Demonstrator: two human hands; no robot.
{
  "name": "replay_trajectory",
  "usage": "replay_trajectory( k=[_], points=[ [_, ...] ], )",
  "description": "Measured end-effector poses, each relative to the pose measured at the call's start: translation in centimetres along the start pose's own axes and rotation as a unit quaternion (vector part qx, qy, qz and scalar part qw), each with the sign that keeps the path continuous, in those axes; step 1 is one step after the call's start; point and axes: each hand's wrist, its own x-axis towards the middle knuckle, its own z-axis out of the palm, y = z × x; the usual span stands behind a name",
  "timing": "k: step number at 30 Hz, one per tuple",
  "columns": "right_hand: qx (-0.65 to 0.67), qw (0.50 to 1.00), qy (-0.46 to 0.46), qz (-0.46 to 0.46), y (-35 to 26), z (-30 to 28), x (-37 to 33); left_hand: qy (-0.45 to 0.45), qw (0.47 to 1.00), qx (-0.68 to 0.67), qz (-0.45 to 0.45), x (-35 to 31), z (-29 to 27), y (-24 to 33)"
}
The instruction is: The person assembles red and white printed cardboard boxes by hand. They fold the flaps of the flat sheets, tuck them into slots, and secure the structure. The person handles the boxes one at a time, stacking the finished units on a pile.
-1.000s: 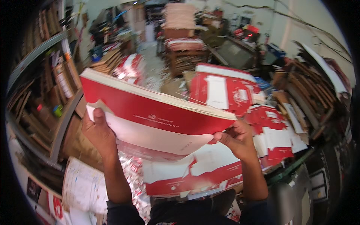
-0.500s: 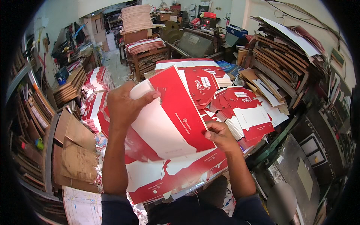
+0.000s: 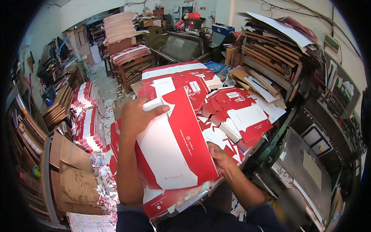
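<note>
A large red and white printed cardboard sheet (image 3: 170, 149) is held up between my hands, tilted over the work table. My left hand (image 3: 141, 114) grips its far left edge, thumb on top and fingers behind. At the right edge, my right hand (image 3: 218, 156) pinches it with the thumb near the border; the fingers underneath are mostly hidden. Whether one sheet or several are held cannot be told. Below lie more red and white sheets (image 3: 158, 203). Beyond them rest cut red and white box blanks (image 3: 247, 120) and red scraps.
Stacks of red and white sheets (image 3: 87, 123) stand on the floor at left, beside paper scraps (image 3: 106, 181). Brown boards (image 3: 77, 170) lean nearby. A dark machine (image 3: 305, 166) stands close on the right. Wooden boards (image 3: 270, 54) are piled at the back right.
The sheet has come down flatter and its lower edge nearer to me, with both hands still on it. My view has shifted a little to the right.
</note>
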Motion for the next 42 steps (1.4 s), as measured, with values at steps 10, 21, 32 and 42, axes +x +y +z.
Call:
replay_trajectory(
  k=[10,21,32,42],
  points=[
    [-0.245,0.928,0.276,0.043,0.3,-0.8,-1.8,-0.054,0.991,0.082,-0.088,-0.9,9.2,-6.4],
    [-0.35,0.887,0.299,0.028,-0.6,-1.3,2.4,-0.006,0.992,0.08,-0.094,-1.5,12.2,-10.0],
    [-0.587,0.74,0.327,-0.004,-1.1,0.2,2.7,-0.059,0.982,0.154,-0.089,-1.5,12.6,-10.8],
    [-0.819,0.471,0.294,-0.146,2.1,0.1,3.2,-0.098,0.971,0.195,-0.099,-1.6,13.6,-11.8]
  ],
)
